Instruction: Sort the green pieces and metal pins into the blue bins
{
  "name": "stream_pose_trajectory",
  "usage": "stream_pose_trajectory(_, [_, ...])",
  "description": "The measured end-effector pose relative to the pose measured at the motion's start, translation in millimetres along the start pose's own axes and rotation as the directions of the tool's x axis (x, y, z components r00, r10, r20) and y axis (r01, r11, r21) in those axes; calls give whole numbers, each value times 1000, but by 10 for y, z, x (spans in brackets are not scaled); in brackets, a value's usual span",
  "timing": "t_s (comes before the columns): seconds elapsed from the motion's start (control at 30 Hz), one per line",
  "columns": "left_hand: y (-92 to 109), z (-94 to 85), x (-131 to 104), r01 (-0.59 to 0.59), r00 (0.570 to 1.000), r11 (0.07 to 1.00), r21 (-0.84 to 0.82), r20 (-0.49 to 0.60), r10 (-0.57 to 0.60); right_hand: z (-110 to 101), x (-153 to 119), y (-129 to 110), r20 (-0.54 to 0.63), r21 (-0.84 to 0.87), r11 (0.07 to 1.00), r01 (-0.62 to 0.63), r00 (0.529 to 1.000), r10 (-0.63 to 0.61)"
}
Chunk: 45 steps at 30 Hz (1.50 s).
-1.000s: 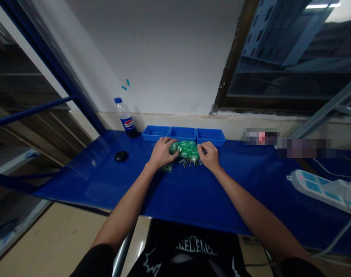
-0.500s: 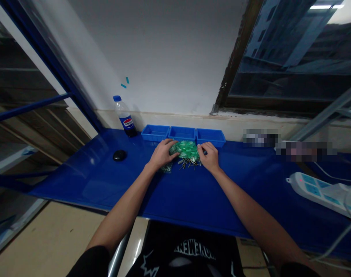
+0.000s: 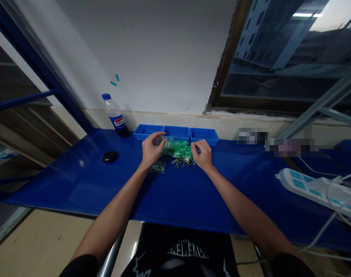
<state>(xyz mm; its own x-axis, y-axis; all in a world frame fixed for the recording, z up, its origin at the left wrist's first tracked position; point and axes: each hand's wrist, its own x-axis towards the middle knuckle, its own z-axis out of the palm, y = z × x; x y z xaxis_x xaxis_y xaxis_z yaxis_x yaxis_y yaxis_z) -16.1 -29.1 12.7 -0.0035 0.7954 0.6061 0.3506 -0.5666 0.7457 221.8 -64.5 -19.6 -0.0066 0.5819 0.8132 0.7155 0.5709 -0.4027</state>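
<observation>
A heap of small green plastic pieces lies on the blue table, with several thin metal screws spilled along its near side. My left hand is raised at the heap's left end, thumb and forefinger apart, with nothing visible between them. Below that hand lies a small clear plastic bag with small dark contents I cannot make out. At the heap's right edge, my right hand has its fingers curled and pressed together; what they pinch, if anything, is hidden.
Three blue trays, left, middle and right, stand in a row behind the heap. A cola bottle and a black mouse-like object are on the left. To the right lies a white power strip with cables.
My left hand has lifted off the green pieces and moved left, its fingers spreading. My right hand stays at the heap's right edge. The camera view has shifted slightly.
</observation>
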Motion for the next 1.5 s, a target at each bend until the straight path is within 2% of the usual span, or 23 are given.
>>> stream_pose_trajectory(0.1, [9, 56, -14, 133, 991, 973, -191, 3, -135, 40, 121, -142, 5, 46, 999, 10, 1000, -10])
stream_pose_trajectory(0.17, [-4, 86, -21, 182, 983, 940, -287, 28, -182, 89, 240, -247, 88, 106, 994, -26, 996, 16])
stream_pose_trajectory(0.23, [-11, 102, -24, 227, 974, 910, -347, 54, -222, 151, 374, -320, 195, 214, 965, -152, 975, 110])
stream_pose_trajectory(0.3, [-6, 102, -20, 285, 958, 879, -383, 84, -274, 214, 497, -340, 324, 376, 871, -315, 926, 195])
stream_pose_trajectory(0.37, [11, 88, -11, 346, 938, 846, -406, 126, -324, 265, 590, -313, 411, 480, 769, -423, 882, 229])
stream_pose_trajectory(0.43, [31, 63, 0, 417, 908, 811, -411, 216, -358, 296, 640, -260, 449, 519, 702, -487, 855, 261])
stream_pose_trajectory(0.5, [49, 32, 4, 484, 863, 792, -371, 352, -362, 310, 650, -206, 452, 527, 666, -527, 838, 306])
stream_pose_trajectory(0.57, [54, 5, 5, 511, 821, 800, -315, 454, -346, 310, 636, -167, 461, 523, 647, -555, 822, 334])
stream_pose_trajectory(0.6, [49, -4, 7, 509, 814, 807, -300, 472, -338, 305, 629, -152, 473, 515, 645, -565, 815, 336])
stream_pose_trajectory(0.7, [-1, -14, 53, 507, 834, 792, -340, 424, -352, 266, 633, -113, 480, 474, 680, -560, 812, 334])
stream_pose_trajectory(0.87, [-150, -1, 245, 512, 858, 739, -437, 215, -467, 139, 694, 3, 372, 377, 808, -452, 873, 315])
stream_pose_trajectory(0.97, [-209, -15, 295, 511, 858, 733, -449, 216, -466, 61, 702, 73, 381, 274, 881, -385, 885, 269])
stream_pose_trajectory(1.03, [-218, -66, 274, 460, 888, 830, -316, 183, -422, 19, 701, 98, 406, 239, 905, -351, 883, 236])
stream_pose_trajectory(1.07, [-212, -110, 253, 400, 913, 895, -198, 171, -370, 0, 701, 104, 420, 228, 914, -336, 881, 219])
stream_pose_trajectory(1.1, [-201, -165, 231, 298, 939, 953, -63, 197, -281, -16, 704, 106, 436, 220, 920, -324, 876, 204])
stream_pose_trajectory(1.13, [-186, -229, 211, 185, 941, 981, 58, 278, -194, -31, 709, 105, 451, 215, 924, -316, 871, 193])
stream_pose_trajectory(1.17, [-168, -297, 195, 83, 910, 988, 134, 394, -130, -44, 716, 101, 466, 214, 926, -312, 865, 184])
stream_pose_trajectory(1.23, [-136, -427, 177, -40, 766, 980, 195, 636, -95, -66, 732, 88, 495, 225, 923, -312, 853, 167])
stream_pose_trajectory(1.27, [-124, -479, 174, -75, 695, 974, 214, 711, -103, -76, 740, 78, 505, 234, 921, -311, 848, 158])
stream_pose_trajectory(1.3, [-115, -518, 173, -104, 660, 967, 233, 743, -109, -84, 748, 68, 514, 242, 920, -309, 845, 149])
stream_pose_trajectory(1.37, [-109, -555, 171, -120, 630, 960, 253, 767, -123, -98, 764, 41, 528, 255, 917, -306, 839, 134])
stream_pose_trajectory(1.5, [-121, -538, 150, -77, 604, 955, 286, 776, -183, -116, 789, -23, 564, 260, 912, -318, 816, 124])
